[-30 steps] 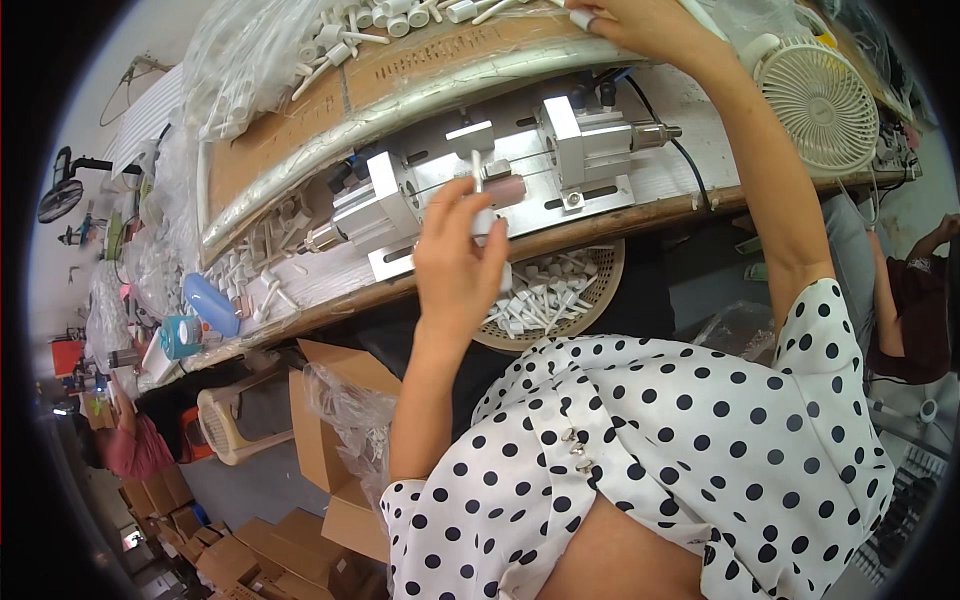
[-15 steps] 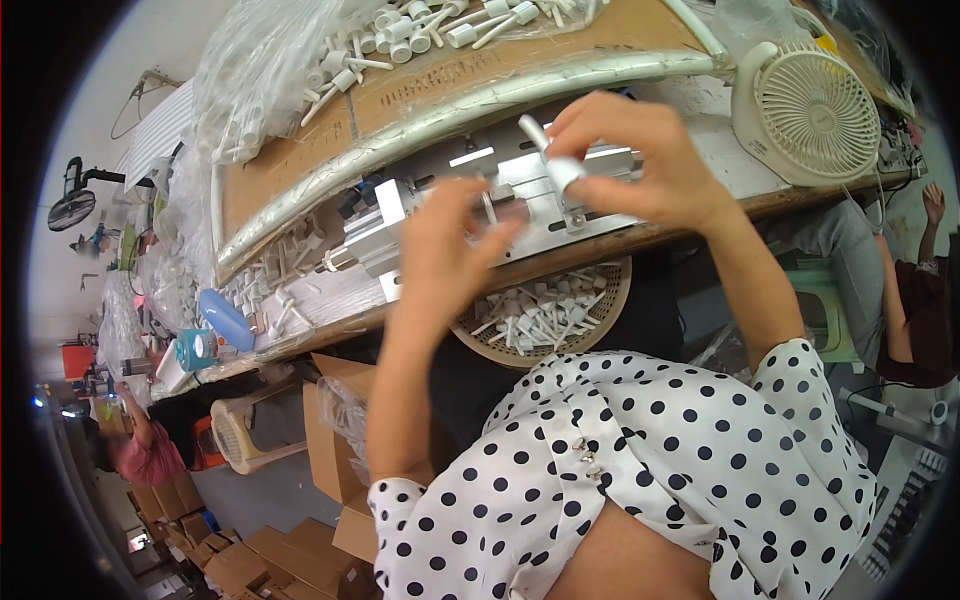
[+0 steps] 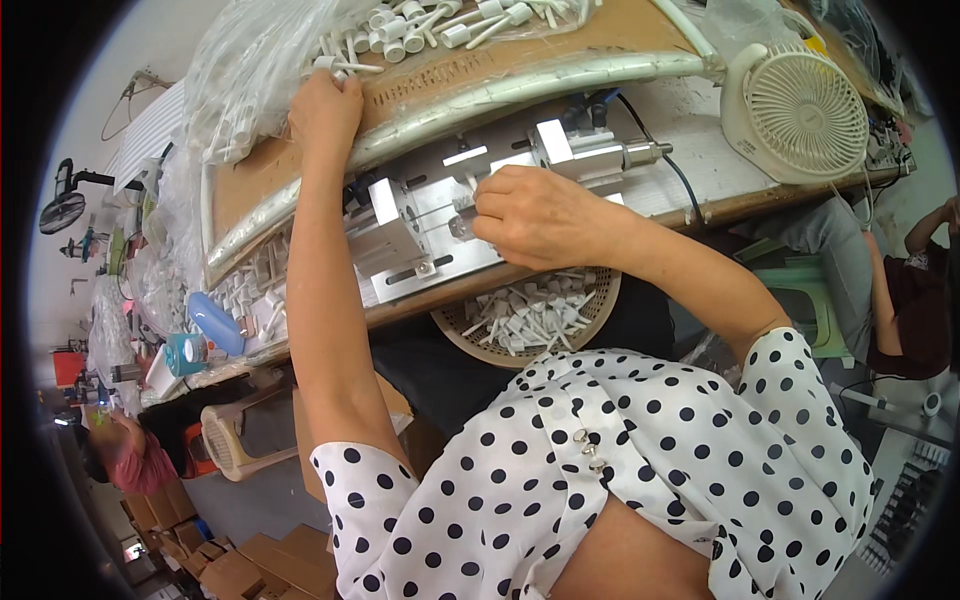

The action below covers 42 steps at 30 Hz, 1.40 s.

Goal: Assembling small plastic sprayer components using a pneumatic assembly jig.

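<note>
We have our right hand (image 3: 540, 218) at the middle of a silver metal fixture with two square blocks (image 3: 392, 218), which sits on the white-topped counter (image 3: 705, 125). Its fingers are curled together and appear to grip a small white plastic piece with a thin stem (image 3: 472, 183); the stem shows just beside the fingertips, while the rest is hidden. Our left hand (image 3: 325, 108) reaches to a loose pile of similar white capped pieces (image 3: 392, 35) on a brown cardboard sheet (image 3: 540, 50). Those fingers are bent at the pile's edge, but we cannot tell whether they have closed on one. We judge such pieces light, stiff and rather smooth, with the stem likelier to snap; we would pinch the round cap.
</note>
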### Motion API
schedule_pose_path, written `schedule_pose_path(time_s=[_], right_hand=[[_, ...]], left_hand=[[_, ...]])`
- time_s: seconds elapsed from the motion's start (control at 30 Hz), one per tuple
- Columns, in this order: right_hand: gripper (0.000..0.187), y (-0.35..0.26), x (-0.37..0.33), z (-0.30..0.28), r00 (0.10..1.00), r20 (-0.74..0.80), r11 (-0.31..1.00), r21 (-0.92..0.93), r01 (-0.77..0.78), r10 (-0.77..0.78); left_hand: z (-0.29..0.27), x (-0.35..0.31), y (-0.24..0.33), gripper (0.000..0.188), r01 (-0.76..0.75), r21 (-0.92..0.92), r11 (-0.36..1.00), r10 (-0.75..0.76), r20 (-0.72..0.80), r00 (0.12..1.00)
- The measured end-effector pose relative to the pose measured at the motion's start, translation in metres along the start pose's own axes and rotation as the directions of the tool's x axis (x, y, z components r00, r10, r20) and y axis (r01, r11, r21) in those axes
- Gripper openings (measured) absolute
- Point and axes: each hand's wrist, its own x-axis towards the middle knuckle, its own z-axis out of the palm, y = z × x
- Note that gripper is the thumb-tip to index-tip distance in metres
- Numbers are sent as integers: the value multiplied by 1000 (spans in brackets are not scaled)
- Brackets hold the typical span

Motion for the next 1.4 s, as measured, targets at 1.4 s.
schedule_pose_path(time_s=[1.4], right_hand=[[28,47,-16,-68,819,-29,544,761,-354,573]], left_hand=[[0,-198,46,30,-538,-320,780,552,-53,832]])
